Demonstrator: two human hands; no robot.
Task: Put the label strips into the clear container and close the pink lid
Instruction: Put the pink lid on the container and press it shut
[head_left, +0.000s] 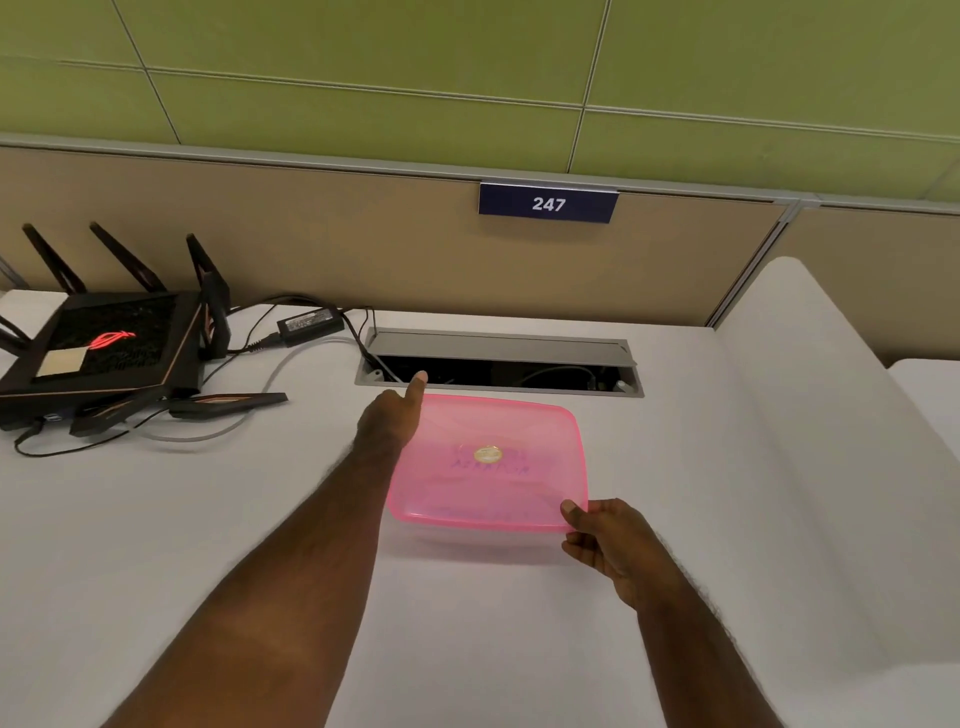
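R hand (610, 540) pinching pink lid (488, 462) corner, L hand (389, 421) at far edge

The pink lid (488, 462) sits flat on my clear container (483, 543), a round gold sticker (488, 454) at its centre; faint strips show through.

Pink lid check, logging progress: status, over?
Left hand at far-left corner of translucent pink plastic lid; right hand fingers pinching near-right corner. Lid sits on clear container. Label strips not discernible. Nothing in the way.
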